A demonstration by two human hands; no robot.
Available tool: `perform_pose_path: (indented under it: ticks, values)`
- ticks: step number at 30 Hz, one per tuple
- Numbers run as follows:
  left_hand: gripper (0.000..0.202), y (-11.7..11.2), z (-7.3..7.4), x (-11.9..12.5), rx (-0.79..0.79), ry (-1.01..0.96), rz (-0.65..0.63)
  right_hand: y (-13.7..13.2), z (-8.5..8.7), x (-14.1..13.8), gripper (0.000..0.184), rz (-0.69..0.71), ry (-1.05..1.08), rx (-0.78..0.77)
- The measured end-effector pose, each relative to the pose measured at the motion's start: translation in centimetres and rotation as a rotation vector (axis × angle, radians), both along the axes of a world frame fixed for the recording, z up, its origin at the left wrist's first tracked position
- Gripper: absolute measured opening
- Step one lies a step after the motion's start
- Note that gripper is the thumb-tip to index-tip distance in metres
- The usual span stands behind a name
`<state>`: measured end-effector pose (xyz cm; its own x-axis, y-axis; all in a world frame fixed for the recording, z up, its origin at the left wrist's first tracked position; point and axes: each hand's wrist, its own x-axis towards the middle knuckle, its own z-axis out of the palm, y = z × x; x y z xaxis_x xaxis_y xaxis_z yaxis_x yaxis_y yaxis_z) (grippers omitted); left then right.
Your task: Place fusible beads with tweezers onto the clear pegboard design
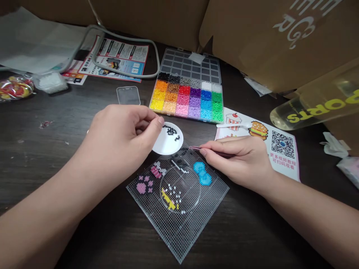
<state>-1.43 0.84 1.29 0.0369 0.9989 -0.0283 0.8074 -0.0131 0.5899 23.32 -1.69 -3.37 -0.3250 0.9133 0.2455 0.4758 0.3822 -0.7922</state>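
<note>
My left hand (pixel 126 136) pinches the rim of a small white dish (pixel 164 145) that carries several black fuse beads (pixel 171 130). In my right hand (pixel 238 157) are thin tweezers (pixel 195 148), their tips over the upper corner of a clear pegboard (pixel 179 239), close to black beads there. On the pegboard lie a pink paw shape (pixel 144 185), a pink and white bead piece (pixel 158 170) and a blue bow-like piece (pixel 202 173). A clear round lid or dish (pixel 193 198) sits on its middle, with loose white and yellow beads (pixel 169 198) inside its outline.
Behind the hands stands an open bead box (pixel 186 95) sorted by colour. A pattern sheet (pixel 283 153) with a white stick-like tool (pixel 232 126) is at right, below a clear bottle (pixel 316 104). A small clear lid (pixel 128 96), leaflets (pixel 120 58) and cardboard (pixel 252 45) lie around.
</note>
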Motion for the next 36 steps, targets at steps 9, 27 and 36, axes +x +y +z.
perform_pose_path:
  ticks: [9,27,36]
  values:
    - [0.028,-0.3,-0.1,0.0,-0.011,-0.006,0.007,0.5,-0.1,0.7,0.023,0.041,-0.007,0.007]
    - [0.028,-0.2,-0.1,0.2,-0.006,-0.015,-0.011,0.9,-0.3,1.2,0.024,0.119,-0.036,0.094]
    - [0.025,-0.2,-0.3,0.3,-0.025,-0.015,-0.028,0.8,-0.4,1.0,0.019,0.122,-0.074,0.132]
